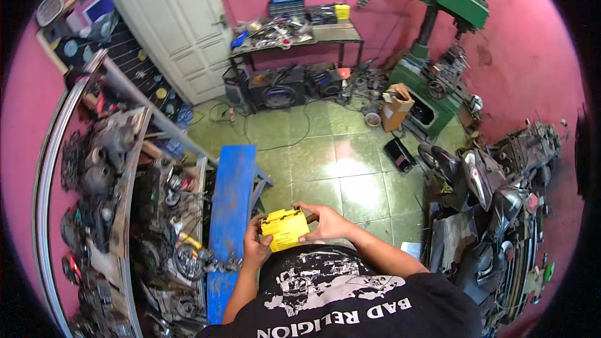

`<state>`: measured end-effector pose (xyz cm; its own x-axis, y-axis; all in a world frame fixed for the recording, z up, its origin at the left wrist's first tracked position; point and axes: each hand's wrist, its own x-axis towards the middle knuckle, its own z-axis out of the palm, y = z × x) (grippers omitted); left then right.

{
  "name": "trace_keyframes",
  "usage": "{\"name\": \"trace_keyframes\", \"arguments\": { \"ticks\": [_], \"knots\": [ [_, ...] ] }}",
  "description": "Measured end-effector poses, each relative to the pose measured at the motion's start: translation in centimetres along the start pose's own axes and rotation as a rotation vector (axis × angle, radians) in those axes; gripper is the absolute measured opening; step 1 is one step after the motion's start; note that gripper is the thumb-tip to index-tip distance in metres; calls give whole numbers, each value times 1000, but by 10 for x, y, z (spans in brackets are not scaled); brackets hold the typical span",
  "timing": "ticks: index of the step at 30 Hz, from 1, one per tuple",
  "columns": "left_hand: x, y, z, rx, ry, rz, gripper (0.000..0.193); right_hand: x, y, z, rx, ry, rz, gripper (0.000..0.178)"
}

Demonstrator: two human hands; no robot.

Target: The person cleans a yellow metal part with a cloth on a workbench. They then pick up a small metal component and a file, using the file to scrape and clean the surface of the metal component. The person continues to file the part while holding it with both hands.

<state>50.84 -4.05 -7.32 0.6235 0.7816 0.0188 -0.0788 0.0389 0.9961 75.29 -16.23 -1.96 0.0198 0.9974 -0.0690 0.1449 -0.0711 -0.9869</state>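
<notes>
Close to my body, both hands hold a small yellow cardboard box [287, 233] with dark print on its face. My left hand [254, 248] grips its left side, thumb on the near face. On the right side, my right hand [327, 223] has its thumb on the face and its fingers at the upper corner. Along the box's far edge the flaps look uneven, with dark gaps between them. What is inside cannot be made out.
A blue bench [229, 200] stands at left, beside a metal shelf [134, 175] full of parts. Motorcycle parts [479, 181] pile up at right. Farther off are a cluttered worktable [338, 32], a green drilling machine [416, 81], a cardboard box [395, 112] and a black tray [399, 154].
</notes>
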Motion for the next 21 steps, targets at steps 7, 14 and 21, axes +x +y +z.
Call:
{"name": "trace_keyframes", "arguments": {
  "ticks": [7,14,21],
  "knots": [
    [105,-26,51,141,-244,-36,78,-7,25,-81,77,220,92,98],
    [249,-46,122,106,-438,-81,73,35,46,-193,39,380,182,101],
    [414,-58,188,199,-556,11,66,100,56,-320,64,454,186,100]
  ]
}}
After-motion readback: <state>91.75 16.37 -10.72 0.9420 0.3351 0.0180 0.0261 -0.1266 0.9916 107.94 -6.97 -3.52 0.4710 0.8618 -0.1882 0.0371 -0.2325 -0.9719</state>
